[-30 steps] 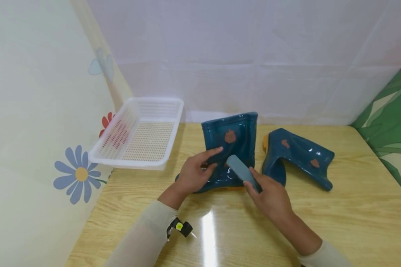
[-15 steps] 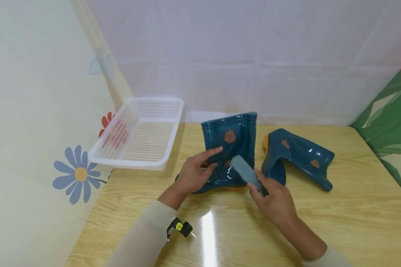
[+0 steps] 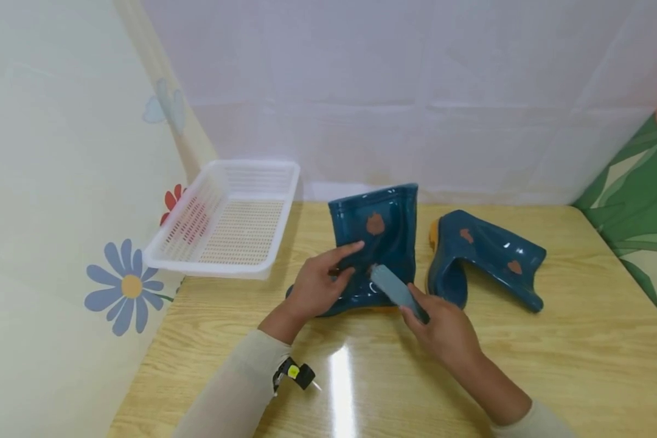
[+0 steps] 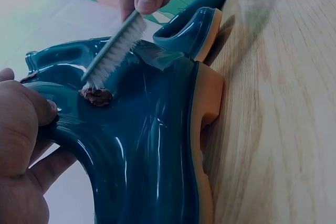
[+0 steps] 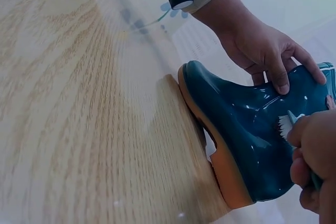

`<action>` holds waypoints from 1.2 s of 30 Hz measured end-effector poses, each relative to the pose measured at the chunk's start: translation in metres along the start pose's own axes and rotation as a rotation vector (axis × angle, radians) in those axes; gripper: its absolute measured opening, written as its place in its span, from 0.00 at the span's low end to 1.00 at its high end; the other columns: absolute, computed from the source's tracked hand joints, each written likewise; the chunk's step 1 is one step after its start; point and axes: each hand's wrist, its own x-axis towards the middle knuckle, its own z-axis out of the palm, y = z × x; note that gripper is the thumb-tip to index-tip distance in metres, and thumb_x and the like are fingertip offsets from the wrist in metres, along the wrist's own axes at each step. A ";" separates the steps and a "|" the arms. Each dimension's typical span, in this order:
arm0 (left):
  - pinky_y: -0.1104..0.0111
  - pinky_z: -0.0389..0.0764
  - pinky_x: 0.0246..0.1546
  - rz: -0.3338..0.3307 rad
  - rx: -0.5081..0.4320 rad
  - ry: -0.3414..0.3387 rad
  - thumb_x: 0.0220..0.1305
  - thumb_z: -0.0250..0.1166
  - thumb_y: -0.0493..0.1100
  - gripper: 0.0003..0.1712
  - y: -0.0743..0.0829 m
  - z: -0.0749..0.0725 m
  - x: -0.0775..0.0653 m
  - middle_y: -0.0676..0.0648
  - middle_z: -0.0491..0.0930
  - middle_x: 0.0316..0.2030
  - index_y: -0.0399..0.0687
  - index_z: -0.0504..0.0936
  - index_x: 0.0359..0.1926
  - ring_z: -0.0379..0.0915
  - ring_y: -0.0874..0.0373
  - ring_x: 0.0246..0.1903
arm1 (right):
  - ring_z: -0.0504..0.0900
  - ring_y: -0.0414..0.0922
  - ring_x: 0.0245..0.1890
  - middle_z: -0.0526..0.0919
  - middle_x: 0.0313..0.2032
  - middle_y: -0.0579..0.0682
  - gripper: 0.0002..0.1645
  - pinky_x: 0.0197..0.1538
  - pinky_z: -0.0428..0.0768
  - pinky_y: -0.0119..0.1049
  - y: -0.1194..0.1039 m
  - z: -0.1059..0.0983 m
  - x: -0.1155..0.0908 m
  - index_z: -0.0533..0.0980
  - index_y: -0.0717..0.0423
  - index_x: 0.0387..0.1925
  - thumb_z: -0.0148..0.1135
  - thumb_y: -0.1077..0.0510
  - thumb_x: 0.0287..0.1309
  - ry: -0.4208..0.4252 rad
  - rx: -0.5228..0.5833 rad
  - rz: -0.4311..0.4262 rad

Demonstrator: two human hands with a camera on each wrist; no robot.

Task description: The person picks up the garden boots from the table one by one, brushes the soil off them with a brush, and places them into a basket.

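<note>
A dark teal rain boot [image 3: 402,237] with an orange sole stands on the table. My left hand [image 3: 317,283] grips its shaft at the front, thumb on the near side and the other fingers partly hidden around it. In my right hand [image 3: 449,331] is a blue-grey scrub brush [image 3: 395,287] with white bristles. The left wrist view shows the bristle tip right at a brown, mud-like patch [image 4: 97,97] near the ankle. Higher on the shaft is another brown patch [image 3: 375,224].
To the right a second teal boot [image 3: 493,252] lies tipped over, also with brown patches. A white plastic basket [image 3: 268,267] stands at the back left. Behind the wooden table [image 3: 580,365] hangs a pale cloth wall [image 3: 416,91].
My right hand drew the brush slightly right, then brought it back left and down onto the ankle patch. The left hand and the boot have stayed nearly still.
</note>
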 end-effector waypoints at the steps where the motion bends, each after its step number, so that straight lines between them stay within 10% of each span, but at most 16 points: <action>1: 0.68 0.84 0.42 0.002 -0.001 0.003 0.65 0.69 0.29 0.32 -0.001 0.000 0.000 0.44 0.80 0.62 0.53 0.78 0.68 0.82 0.50 0.53 | 0.72 0.40 0.24 0.85 0.31 0.52 0.30 0.25 0.71 0.33 0.000 -0.001 -0.001 0.79 0.63 0.62 0.75 0.56 0.60 0.010 0.003 -0.003; 10: 0.68 0.84 0.42 0.014 -0.003 -0.016 0.66 0.68 0.28 0.33 0.001 -0.001 0.002 0.43 0.80 0.62 0.53 0.77 0.69 0.82 0.50 0.53 | 0.78 0.46 0.26 0.85 0.33 0.58 0.32 0.28 0.76 0.40 -0.001 -0.005 0.001 0.79 0.63 0.62 0.76 0.58 0.57 0.150 0.026 -0.013; 26: 0.67 0.84 0.41 0.015 0.009 0.009 0.65 0.68 0.27 0.33 0.002 -0.001 0.000 0.43 0.80 0.61 0.52 0.78 0.68 0.83 0.53 0.49 | 0.71 0.39 0.24 0.83 0.30 0.49 0.30 0.25 0.69 0.32 -0.002 -0.002 -0.002 0.79 0.61 0.63 0.74 0.55 0.62 -0.040 0.021 0.040; 36: 0.68 0.84 0.41 0.034 0.004 0.002 0.65 0.68 0.27 0.32 0.003 -0.001 0.000 0.43 0.81 0.61 0.52 0.77 0.68 0.83 0.54 0.48 | 0.76 0.43 0.25 0.85 0.31 0.57 0.30 0.27 0.75 0.37 -0.001 -0.005 -0.001 0.80 0.63 0.60 0.77 0.59 0.56 0.141 0.056 -0.021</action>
